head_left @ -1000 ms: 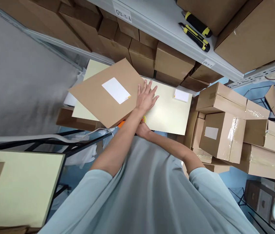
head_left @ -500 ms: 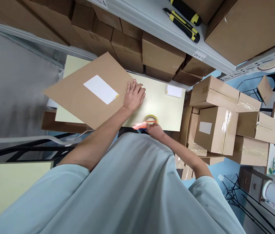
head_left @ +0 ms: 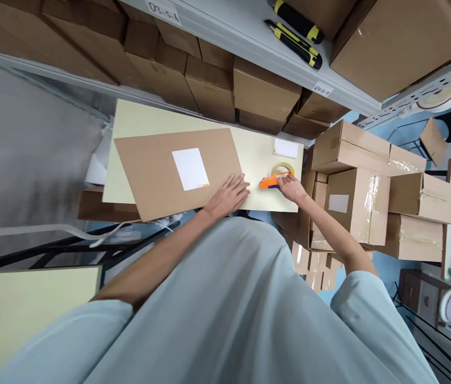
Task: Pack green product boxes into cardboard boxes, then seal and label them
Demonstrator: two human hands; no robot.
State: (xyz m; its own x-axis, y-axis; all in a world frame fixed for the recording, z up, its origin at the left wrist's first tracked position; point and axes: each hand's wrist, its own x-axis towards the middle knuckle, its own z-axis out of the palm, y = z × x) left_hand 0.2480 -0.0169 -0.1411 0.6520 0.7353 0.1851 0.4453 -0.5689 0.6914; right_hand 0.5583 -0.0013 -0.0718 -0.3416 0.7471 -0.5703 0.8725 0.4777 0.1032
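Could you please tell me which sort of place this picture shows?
Probably a storeroom with a packing corner: taped boxes are piled at the right, a labelled shelf holds more boxes and two cutters, and the right hand holds an orange tape dispenser.

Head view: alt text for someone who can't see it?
A person's left hand lies over the near right corner of a white-labelled cardboard box on a pale table; the right hand holds an orange tape dispenser. More boxes stand behind and at right.
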